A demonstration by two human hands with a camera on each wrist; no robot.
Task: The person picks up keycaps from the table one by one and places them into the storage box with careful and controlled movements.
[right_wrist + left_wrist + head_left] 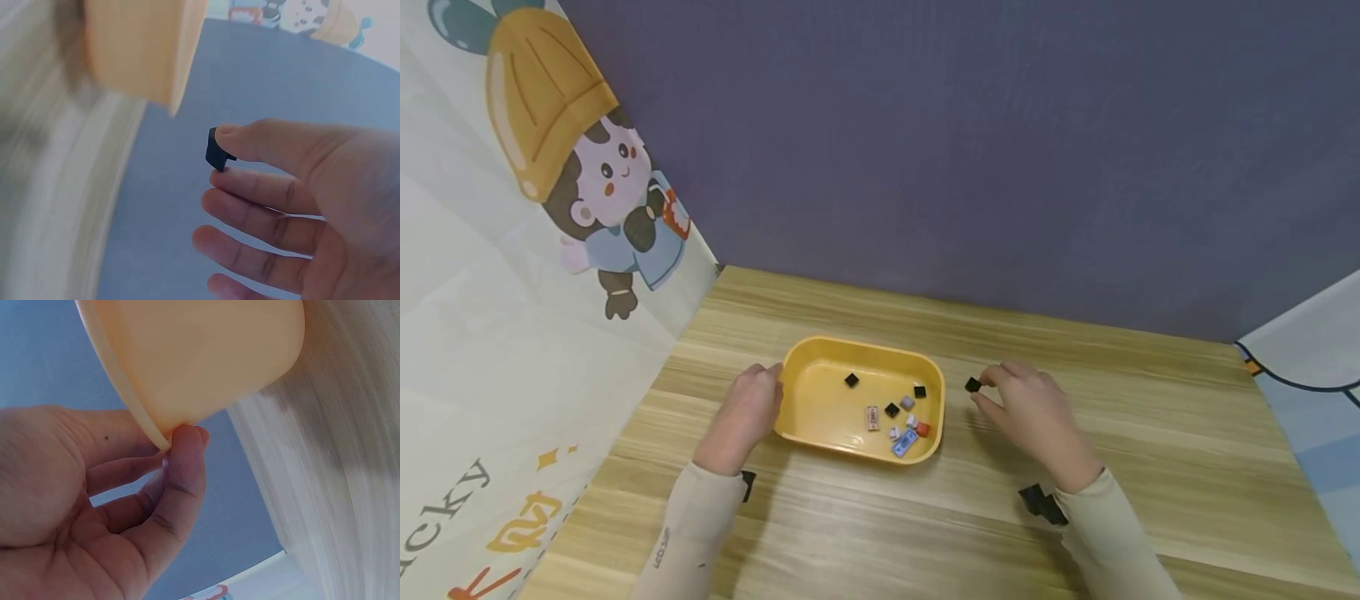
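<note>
A yellow tray (820,446) with rounded corners stands mid-table. My left hand (747,417) pinches its left rim between thumb and fingers, as the left wrist view shows up close. To the right of the tray, my right hand (1037,417) holds a small black block (215,150) between thumb and index finger, the other fingers spread loosely. Inside the tray lie several black pieces (852,380), a grey piece (907,402), a red piece (922,429), small white pieces, a pink printed tile (872,418) and a blue printed tile (905,442).
The tray rests on a wood-grain table (880,533). A dark blue panel (962,167) rises behind it, and a white sheet with cartoon prints (475,275) hangs at the left. Black wrist-camera parts (1042,505) show by the sleeves.
</note>
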